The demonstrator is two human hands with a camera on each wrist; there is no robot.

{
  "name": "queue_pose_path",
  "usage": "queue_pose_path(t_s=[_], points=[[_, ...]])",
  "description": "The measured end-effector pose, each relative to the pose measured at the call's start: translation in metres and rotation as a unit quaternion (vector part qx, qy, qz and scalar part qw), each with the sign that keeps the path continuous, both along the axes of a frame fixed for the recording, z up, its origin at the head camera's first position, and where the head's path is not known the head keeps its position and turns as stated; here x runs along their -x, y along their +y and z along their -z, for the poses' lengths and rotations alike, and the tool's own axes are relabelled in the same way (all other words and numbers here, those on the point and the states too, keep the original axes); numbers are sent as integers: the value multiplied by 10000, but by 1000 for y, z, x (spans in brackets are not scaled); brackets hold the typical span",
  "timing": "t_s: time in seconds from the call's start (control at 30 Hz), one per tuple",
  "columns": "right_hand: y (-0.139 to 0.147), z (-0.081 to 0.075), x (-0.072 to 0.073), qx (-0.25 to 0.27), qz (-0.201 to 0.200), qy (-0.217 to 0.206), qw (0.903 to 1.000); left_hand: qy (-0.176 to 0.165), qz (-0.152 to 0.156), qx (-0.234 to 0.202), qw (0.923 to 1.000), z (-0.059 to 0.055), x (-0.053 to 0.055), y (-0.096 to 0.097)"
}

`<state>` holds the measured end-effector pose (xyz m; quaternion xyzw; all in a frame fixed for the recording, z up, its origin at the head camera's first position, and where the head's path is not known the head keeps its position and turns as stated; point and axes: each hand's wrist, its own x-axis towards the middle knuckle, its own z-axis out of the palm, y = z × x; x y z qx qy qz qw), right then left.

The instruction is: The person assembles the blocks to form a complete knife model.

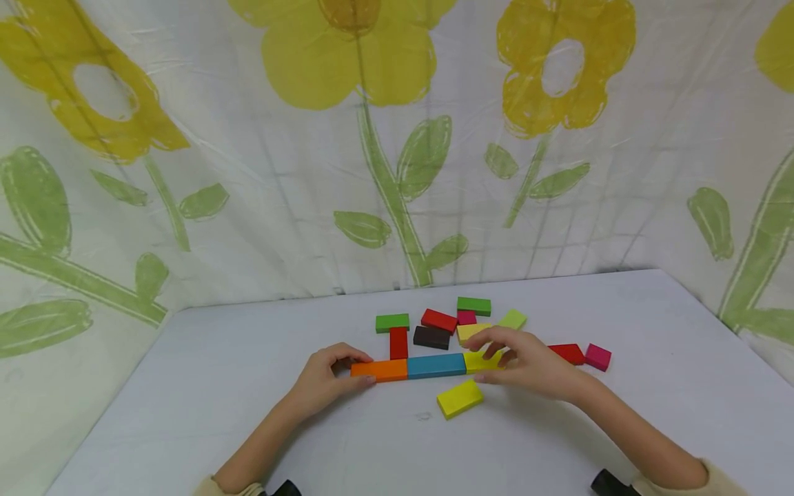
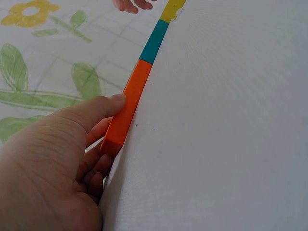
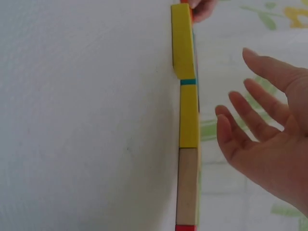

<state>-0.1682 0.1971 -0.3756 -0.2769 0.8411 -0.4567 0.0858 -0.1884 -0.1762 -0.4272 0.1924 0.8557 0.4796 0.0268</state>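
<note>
My left hand (image 1: 322,379) pinches the left end of an orange block (image 1: 383,370) between thumb and fingers. Right of it, a blue block (image 1: 437,366) and a yellow block (image 1: 475,362) continue the row end to end. The right wrist view shows the row carrying on with a plain wood block (image 3: 187,185) and a red one (image 3: 185,227). Over the yellow block's right part hovers my right hand (image 1: 527,365), its fingers spread and slightly bent around nothing. In the right wrist view that hand is apart from the blocks. A loose yellow block (image 1: 460,399) lies in front of the row.
Behind the row lie an upright-set red block (image 1: 399,343), a green block (image 1: 392,323), a black block (image 1: 431,337), another red block (image 1: 439,320) and a second green block (image 1: 474,306). A pink block (image 1: 598,357) lies right. A flowered curtain (image 1: 298,207) hangs behind the white table (image 1: 217,386).
</note>
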Motion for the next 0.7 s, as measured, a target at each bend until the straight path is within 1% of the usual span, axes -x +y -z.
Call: queue_pose_path(t_s=[0.13, 0.4, 0.5, 0.7], points=[[-4, 4, -1, 4, -185, -193, 9996, 1, 3, 18, 10000, 0, 0, 0], [-8, 10, -3, -202, -433, -531, 9974, -107, -25, 35, 9999, -3, 0, 1], [-9, 11, -3, -233, -476, -659, 9964, -96, -12, 50, 9999, -2, 0, 1], [-9, 11, -4, -288, -471, -756, 9956, -68, 15, 31, 10000, -2, 0, 0]])
